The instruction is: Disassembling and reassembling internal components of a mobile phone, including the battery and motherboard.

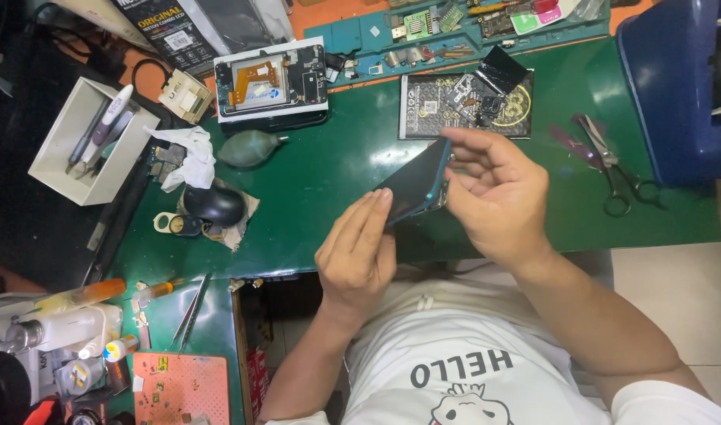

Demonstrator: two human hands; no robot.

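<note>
- The person holds a phone (pixel 414 187) between both hands, raised above the green tabletop (pixel 337 157), near its front edge.
- The phone is a slim slab with a dark, glossy face and a teal-blue frame. It is tilted, one long edge turned up toward the camera.
- At the lower right corner of the phone, small metallic parts show beside the frame; what they are cannot be told.
- The left hand (pixel 359 252) is closed on the lower left end of the phone, its fingertips pressed along the dark face.
- The right hand (pixel 498 201) grips the upper right side of the phone: the thumb runs along the top edge, the fingers are curled behind the frame.
- Behind the phone, a dark work mat (pixel 423 106) lies flat on the tabletop and carries small black phone parts.
- A pair of scissors (pixel 612 169) lies to the right of the right hand, well apart from it.
- A second opened phone (pixel 270 79), with an orange flex cable exposed, rests at the rear of the tabletop.
- A grey-green rubber air blower (pixel 250 148) lies just in front of that opened phone.
- A white tray (pixel 57 161) with hand tools stands at the far left.
</note>
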